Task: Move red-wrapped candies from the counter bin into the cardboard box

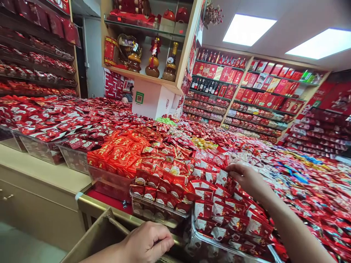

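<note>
My right hand [241, 174] reaches over a clear plastic bin [216, 243] heaped with red-and-white wrapped packets. Its thumb and fingertips are pinched together at the edge of one small packet [222, 178] near the back of the heap. My left hand [153, 239] is curled closed above an open cardboard box [94, 233], close to the counter edge; whatever lies inside its fingers is hidden. Between the hands stands a bin of red durian packets [164, 190]. Left of it, bright red-orange packets [119, 153] are piled in another bin.
Bins of dark red packets [79, 137] line the counter [46, 166] at left. Mixed sweets [301, 182] spread wide to the right. A gold metal edge [117, 210] runs along the front. A display cabinet [153, 78] with bottles rises behind; stocked shelves [233, 98] cover the back wall.
</note>
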`<state>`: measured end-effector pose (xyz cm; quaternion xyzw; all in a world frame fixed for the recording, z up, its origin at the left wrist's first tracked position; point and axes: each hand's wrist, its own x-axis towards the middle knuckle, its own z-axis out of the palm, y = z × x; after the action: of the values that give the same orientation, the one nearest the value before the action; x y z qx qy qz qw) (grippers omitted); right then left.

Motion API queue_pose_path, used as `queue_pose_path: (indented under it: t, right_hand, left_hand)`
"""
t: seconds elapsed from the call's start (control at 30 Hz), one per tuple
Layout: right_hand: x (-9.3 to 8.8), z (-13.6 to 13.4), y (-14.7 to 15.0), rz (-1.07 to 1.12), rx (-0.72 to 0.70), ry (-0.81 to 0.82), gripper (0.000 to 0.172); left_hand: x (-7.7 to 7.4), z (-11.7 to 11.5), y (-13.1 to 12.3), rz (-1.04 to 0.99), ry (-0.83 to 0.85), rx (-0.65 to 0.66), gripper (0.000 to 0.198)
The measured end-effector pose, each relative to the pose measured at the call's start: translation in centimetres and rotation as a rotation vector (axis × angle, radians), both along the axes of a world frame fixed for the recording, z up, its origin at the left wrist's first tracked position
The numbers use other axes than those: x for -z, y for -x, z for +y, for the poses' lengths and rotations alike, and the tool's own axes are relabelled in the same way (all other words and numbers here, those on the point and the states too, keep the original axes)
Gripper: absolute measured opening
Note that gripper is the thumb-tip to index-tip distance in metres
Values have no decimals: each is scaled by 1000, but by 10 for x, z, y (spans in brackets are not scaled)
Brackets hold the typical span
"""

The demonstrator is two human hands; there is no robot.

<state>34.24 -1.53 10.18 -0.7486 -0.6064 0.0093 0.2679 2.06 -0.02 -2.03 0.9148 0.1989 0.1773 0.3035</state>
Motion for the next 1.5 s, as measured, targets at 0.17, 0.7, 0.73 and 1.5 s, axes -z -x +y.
queue_pose_path:
  t: [0.17,0.7,0.73,1.5]
  right_hand:
    - [-12,-1,0,-29,-36,80,20]
    - [-8,-4,10,-123,12,108,25]
    - [-7,-4,10,-124,14,78,25]
    - [-11,-20,11,-164,-18,157,25]
  left_hand:
    - [1,0,0,-9,-13,12,31]
    - [3,2,1,33,-84,-2,29]
    - [3,1,1,42,-91,-4,28]
    - [5,-2,1,65,-263,28,25]
